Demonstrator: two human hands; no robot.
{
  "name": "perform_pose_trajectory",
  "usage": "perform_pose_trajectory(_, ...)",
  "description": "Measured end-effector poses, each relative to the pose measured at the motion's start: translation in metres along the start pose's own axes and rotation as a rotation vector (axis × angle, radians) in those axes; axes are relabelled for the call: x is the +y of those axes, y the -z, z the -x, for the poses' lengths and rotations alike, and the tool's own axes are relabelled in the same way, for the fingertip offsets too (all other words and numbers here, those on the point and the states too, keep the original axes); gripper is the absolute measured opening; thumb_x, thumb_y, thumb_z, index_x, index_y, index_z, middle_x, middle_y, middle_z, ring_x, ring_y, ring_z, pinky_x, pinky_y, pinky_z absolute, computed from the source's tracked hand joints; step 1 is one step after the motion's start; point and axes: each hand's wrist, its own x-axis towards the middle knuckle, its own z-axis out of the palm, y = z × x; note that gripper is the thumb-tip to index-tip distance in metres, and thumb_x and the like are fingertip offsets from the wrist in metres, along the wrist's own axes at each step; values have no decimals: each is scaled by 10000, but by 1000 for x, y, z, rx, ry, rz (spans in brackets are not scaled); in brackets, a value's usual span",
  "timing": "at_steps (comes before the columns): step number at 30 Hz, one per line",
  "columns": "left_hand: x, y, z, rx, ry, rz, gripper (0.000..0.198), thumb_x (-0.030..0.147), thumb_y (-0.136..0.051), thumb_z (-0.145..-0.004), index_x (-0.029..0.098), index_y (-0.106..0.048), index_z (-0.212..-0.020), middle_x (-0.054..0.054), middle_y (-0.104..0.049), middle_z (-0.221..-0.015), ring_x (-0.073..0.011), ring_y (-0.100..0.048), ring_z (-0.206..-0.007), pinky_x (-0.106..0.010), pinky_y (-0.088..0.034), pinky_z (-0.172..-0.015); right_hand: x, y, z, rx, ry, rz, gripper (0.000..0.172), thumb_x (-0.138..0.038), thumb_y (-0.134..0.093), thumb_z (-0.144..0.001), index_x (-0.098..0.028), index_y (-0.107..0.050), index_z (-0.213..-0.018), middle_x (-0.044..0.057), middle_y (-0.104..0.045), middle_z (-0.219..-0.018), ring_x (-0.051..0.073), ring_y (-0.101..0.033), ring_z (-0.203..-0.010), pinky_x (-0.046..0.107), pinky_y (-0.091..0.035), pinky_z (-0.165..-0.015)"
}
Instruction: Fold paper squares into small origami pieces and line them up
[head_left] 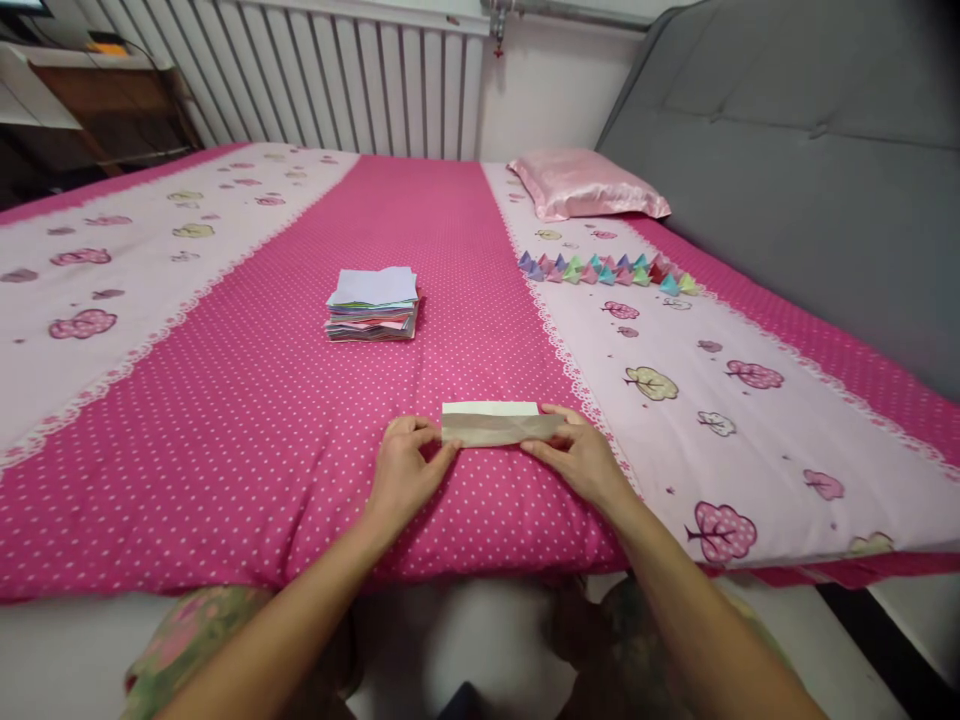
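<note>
A folded strip of paper (487, 428), greyish-beige with a paler band along its far edge, lies level just above the front part of the pink dotted bedspread (285, 400). My left hand (409, 465) pinches its left end, thumb on the near edge. At the right end, my right hand (581, 458) grips the paper between thumb and fingers. Farther off and to the left rests a stack of coloured paper sheets (373, 303), a pale lilac one on top. Rows of small folded paper pieces (607, 270) in several colours stand at the right.
A pink satin pillow (585, 183) lies at the back right, beside the grey padded headboard (810, 150). Behind the bed is a white radiator (360, 85). A desk (97, 95) stands at the far left. The bed's front edge is close to my knees.
</note>
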Motion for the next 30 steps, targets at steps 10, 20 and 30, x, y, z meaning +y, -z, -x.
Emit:
perform_pose_trajectory(10, -1, -4, -3, 19, 68, -57, 267, 331, -490, -803, 170, -567, -603, -49, -582, -744, -199, -512, -786, -359, -418, -755, -9, -4, -7, 38, -94, 43, 235, -398, -620, -722, -218, -733, -821, 85, -598, -1124, 236, -563, -1000, 374, -425, -871)
perform_pose_trajectory(20, -3, 0, -3, 13, 25, 51, 231, 367, -542, -775, 175, -627, -678, -37, -602, -721, -186, -534, -750, -361, -438, -751, -7, 1, -8, -54, -42, -180, 281, -407, -663, -681, -192, -702, -857, 69, -645, -1023, 239, -578, -987, 370, -445, -854)
perform_pose_trajectory(30, -10, -6, 1, -45, -86, 44, 172, 262, -725, -641, 293, -730, -810, -61, -610, -1085, -248, -537, -994, -434, -428, -873, -14, -6, -2, -61, 74, 146, 175, -278, -663, -694, -262, -730, -854, 31, -357, -1404, 308, -293, -1273, 498, -253, -1033)
